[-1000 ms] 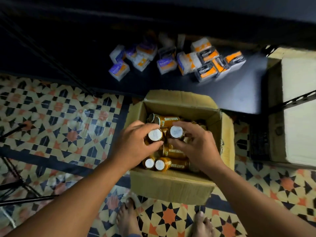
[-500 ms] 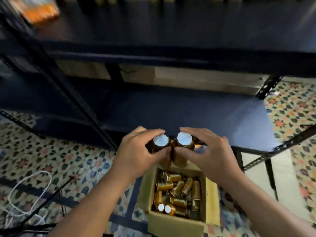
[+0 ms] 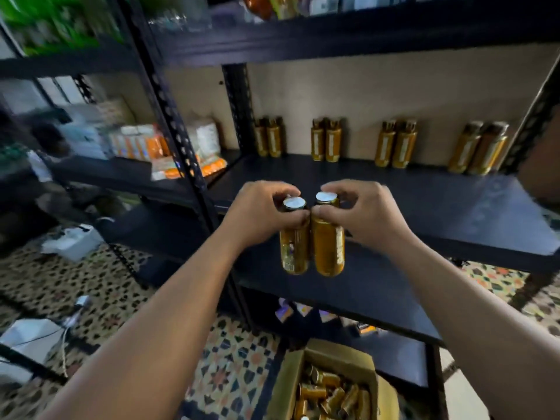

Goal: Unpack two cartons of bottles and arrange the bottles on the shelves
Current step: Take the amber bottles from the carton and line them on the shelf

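Note:
My left hand (image 3: pixel 261 214) grips the neck of a golden bottle (image 3: pixel 293 250) with a silver cap. My right hand (image 3: pixel 362 214) grips a second golden bottle (image 3: pixel 328 251) the same way. Both bottles hang upright and touch side by side, at the front edge of a dark shelf (image 3: pixel 424 201). Several pairs of golden bottles (image 3: pixel 325 140) stand along the back of that shelf. An open carton (image 3: pixel 330 386) with several more bottles lying inside sits on the floor below.
A black perforated upright (image 3: pixel 181 137) divides this shelf unit from the one on the left, which holds orange-and-white packets (image 3: pixel 142 145). Another shelf (image 3: pixel 348 28) runs overhead. Small boxes (image 3: pixel 291 310) lie on the bottom shelf. Cables and white items (image 3: pixel 69 242) lie on the patterned floor.
Both hands lifted the two bottles out of the carton and raised them to the height of the shelf with bottles on it. My view tilted up from the floor.

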`<action>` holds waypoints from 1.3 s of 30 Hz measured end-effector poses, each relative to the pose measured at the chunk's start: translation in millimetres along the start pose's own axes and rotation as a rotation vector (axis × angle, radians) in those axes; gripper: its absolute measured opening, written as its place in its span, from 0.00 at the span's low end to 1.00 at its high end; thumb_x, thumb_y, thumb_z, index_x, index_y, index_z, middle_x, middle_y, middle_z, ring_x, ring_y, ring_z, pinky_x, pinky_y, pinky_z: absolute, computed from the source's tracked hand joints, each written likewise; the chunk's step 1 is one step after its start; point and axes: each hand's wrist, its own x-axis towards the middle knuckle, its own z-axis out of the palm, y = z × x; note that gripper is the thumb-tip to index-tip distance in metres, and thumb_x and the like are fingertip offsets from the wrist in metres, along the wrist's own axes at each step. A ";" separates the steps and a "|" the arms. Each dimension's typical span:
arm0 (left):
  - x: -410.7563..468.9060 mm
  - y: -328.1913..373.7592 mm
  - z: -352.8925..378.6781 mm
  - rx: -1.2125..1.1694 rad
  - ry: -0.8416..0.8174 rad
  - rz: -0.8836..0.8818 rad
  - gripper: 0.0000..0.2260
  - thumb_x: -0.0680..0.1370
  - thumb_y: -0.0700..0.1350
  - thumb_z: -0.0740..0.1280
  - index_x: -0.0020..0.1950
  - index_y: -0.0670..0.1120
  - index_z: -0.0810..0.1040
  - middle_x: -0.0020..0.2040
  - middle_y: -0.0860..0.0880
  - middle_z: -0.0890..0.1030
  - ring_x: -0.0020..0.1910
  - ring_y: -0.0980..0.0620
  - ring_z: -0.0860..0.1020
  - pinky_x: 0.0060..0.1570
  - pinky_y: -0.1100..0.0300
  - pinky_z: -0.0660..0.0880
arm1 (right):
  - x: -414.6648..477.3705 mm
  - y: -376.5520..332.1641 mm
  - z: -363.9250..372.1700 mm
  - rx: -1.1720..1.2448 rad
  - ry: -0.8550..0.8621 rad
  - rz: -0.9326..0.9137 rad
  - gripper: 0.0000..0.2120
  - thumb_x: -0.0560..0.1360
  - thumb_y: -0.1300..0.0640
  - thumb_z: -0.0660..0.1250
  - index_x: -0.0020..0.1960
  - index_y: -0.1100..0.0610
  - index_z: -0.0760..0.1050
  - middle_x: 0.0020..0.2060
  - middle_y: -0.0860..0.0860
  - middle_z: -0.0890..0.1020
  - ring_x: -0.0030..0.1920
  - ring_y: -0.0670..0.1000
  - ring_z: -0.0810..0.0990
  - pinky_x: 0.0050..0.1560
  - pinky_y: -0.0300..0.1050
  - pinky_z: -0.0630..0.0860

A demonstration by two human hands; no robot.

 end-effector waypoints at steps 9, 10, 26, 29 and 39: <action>57.6 -20.1 -50.3 0.052 0.015 0.089 0.14 0.72 0.52 0.77 0.55 0.49 0.84 0.45 0.57 0.83 0.43 0.62 0.80 0.44 0.62 0.79 | 77.2 -31.1 2.9 -0.123 -0.001 -0.034 0.22 0.72 0.42 0.76 0.63 0.48 0.81 0.52 0.43 0.83 0.50 0.40 0.79 0.48 0.37 0.77; 65.7 -29.5 -50.7 0.059 0.007 0.096 0.15 0.73 0.52 0.77 0.56 0.49 0.84 0.45 0.57 0.84 0.44 0.61 0.80 0.45 0.60 0.80 | 85.4 -27.9 9.4 -0.127 0.002 -0.016 0.23 0.72 0.42 0.76 0.64 0.48 0.80 0.53 0.43 0.83 0.51 0.41 0.79 0.48 0.37 0.77; 190.9 -179.3 -12.7 -0.001 -0.098 0.059 0.23 0.73 0.56 0.76 0.65 0.49 0.80 0.60 0.53 0.82 0.57 0.58 0.77 0.57 0.58 0.78 | 200.4 36.2 119.4 -0.110 0.143 0.296 0.26 0.72 0.46 0.78 0.68 0.49 0.78 0.62 0.46 0.83 0.60 0.44 0.79 0.54 0.39 0.73; 197.7 -194.7 -0.5 -0.031 -0.115 0.000 0.23 0.72 0.57 0.76 0.65 0.51 0.80 0.59 0.55 0.82 0.56 0.59 0.78 0.55 0.57 0.78 | 209.5 48.7 128.9 -0.122 0.151 0.307 0.25 0.72 0.46 0.78 0.67 0.49 0.79 0.62 0.46 0.83 0.59 0.44 0.79 0.53 0.38 0.73; 205.9 -203.1 11.7 -0.048 -0.174 -0.055 0.20 0.76 0.56 0.73 0.67 0.54 0.78 0.62 0.55 0.81 0.61 0.56 0.78 0.61 0.52 0.76 | 224.6 70.1 136.2 -0.134 0.048 0.221 0.20 0.75 0.46 0.75 0.66 0.47 0.80 0.61 0.43 0.83 0.57 0.41 0.78 0.56 0.41 0.76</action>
